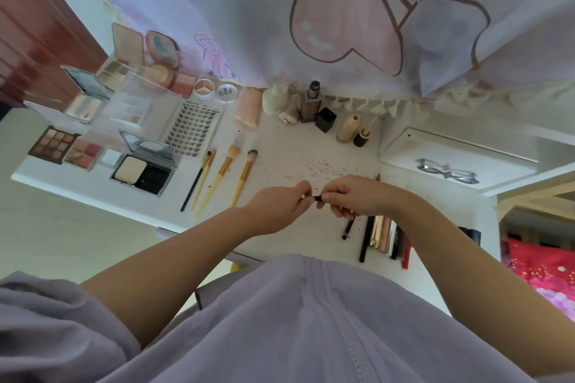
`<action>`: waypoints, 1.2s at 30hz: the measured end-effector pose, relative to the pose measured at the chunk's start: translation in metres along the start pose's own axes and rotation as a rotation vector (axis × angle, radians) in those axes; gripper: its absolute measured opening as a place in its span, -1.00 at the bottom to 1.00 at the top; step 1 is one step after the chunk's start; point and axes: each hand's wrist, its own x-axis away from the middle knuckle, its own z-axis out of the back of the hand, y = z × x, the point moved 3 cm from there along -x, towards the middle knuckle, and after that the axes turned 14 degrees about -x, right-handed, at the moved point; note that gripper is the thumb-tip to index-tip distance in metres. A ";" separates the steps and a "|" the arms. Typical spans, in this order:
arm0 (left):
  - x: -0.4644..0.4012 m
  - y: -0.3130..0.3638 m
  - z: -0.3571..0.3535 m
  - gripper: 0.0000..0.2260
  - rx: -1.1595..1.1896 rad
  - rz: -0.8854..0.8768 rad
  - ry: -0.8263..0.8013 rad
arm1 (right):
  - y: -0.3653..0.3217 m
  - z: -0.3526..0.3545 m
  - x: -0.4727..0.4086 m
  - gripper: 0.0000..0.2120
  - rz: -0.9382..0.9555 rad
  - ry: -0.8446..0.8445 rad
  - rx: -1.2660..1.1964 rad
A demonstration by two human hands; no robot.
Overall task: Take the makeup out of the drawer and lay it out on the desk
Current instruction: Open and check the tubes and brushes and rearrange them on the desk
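Observation:
Both my hands meet over the middle of the white desk [280, 146]. My left hand [281, 207] and my right hand [354, 193] each pinch one end of a small dark makeup pencil [315, 198] held level between them. Most of the pencil is hidden by my fingers. Several palettes and compacts [141, 169] lie open on the desk's left part. Three brushes [224, 171] lie left of my hands. Bottles [311, 102] stand along the back edge. A row of pens and lipsticks [384, 236] lies under my right wrist.
A sheet of false lashes [194, 130] lies behind the brushes. Dark crumbs [323, 165] dot the desk behind my hands. A white box with glasses [448, 172] on it stands at the right. A curtain with a pink heart [345, 9] hangs behind.

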 end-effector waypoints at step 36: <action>-0.074 0.039 -0.003 -0.71 -0.077 0.074 0.117 | 0.061 0.035 -0.026 -0.71 -0.376 0.729 -0.006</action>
